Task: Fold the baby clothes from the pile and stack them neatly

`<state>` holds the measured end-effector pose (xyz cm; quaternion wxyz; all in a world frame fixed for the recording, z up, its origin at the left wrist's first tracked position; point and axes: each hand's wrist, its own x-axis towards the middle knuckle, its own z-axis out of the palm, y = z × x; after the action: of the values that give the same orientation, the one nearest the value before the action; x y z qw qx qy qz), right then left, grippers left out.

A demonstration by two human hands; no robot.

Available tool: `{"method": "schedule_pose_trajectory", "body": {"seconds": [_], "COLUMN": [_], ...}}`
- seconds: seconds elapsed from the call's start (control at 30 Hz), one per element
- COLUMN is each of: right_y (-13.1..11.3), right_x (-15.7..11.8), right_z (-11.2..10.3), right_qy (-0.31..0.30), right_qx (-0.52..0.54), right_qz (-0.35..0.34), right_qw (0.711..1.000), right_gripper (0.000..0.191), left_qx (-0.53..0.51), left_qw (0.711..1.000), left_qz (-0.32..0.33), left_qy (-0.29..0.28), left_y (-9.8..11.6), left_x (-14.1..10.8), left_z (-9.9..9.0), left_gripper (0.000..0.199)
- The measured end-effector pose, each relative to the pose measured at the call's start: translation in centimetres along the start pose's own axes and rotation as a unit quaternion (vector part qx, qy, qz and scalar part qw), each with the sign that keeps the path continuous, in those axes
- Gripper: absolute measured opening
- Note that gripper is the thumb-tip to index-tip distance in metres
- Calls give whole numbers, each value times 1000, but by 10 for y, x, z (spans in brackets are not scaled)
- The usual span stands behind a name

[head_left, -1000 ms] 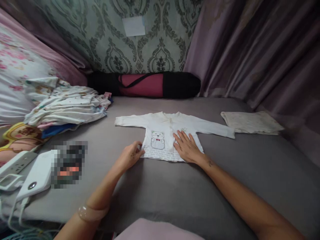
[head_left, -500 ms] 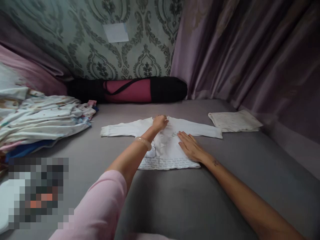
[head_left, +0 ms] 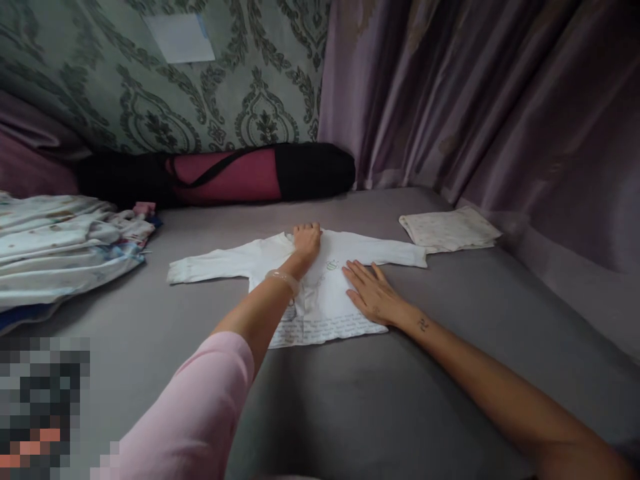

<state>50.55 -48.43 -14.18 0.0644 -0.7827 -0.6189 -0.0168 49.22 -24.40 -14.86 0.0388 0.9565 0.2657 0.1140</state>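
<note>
A small white long-sleeved baby shirt (head_left: 330, 293) lies face up, with its sleeves spread to both sides. Rows of small print run along its hem, and a little motif shows on the chest. At the neckline, my left hand (head_left: 307, 241) is closed, its fingers bent down on the collar; the fingertips are partly hidden. A bangle circles that wrist, and the forearm covers part of the shirt's front. My right hand (head_left: 373, 293) rests flat on the shirt's right side, fingers extended.
The shirt is on a grey sheet (head_left: 200, 373). Piled clothes (head_left: 65, 247) lie at left, and a folded pale cloth (head_left: 450, 229) touches the right cuff's area. Behind is a black and magenta long bag (head_left: 230, 175) against the patterned wall; a purple curtain (head_left: 425, 100) hangs at right.
The view has turned slightly right, so things sit further left. My left hand has shifted a little at the collar, its fingers now bent down over it. My right hand stays flat on the shirt.
</note>
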Motion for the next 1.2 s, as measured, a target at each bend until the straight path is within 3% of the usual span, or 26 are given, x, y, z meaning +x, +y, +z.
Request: {"method": "schedule_pose_trajectory", "body": {"seconds": [0.13, 0.3, 0.4, 0.63, 0.83, 1.0, 1.1, 1.2], "right_y": [-4, 2, 4, -22, -48, -69, -83, -95], "right_x": [27, 73, 78, 40, 9, -25, -50, -68], "right_z": [-2, 9, 14, 5, -3, -11, -24, -44], "right_qy": [27, 50, 53, -24, -73, -105, -142, -173], "right_qx": [10, 62, 85, 105, 115, 151, 182, 201], "right_qz": [-50, -111, -137, -185, -163, -157, -160, -161], "right_qw": [998, 991, 985, 977, 977, 970, 960, 951], "right_gripper": [49, 44, 48, 59, 68, 65, 66, 69], "left_qx": [-50, -160, -158, -121, -76, -64, -73, -136], "left_qw": [996, 972, 967, 966, 972, 973, 976, 967], "left_qz": [59, 140, 147, 197, 210, 217, 198, 186], "left_qy": [36, -96, -132, -116, -78, -54, -59, -108], "left_y": [7, 16, 15, 19, 23, 26, 29, 24], "left_x": [0, 1, 4, -4, -23, -31, -30, -24], "left_z": [-12, -23, -20, -3, 11, 27, 25, 7], "left_gripper": [25, 41, 42, 32, 44, 55, 55, 53]}}
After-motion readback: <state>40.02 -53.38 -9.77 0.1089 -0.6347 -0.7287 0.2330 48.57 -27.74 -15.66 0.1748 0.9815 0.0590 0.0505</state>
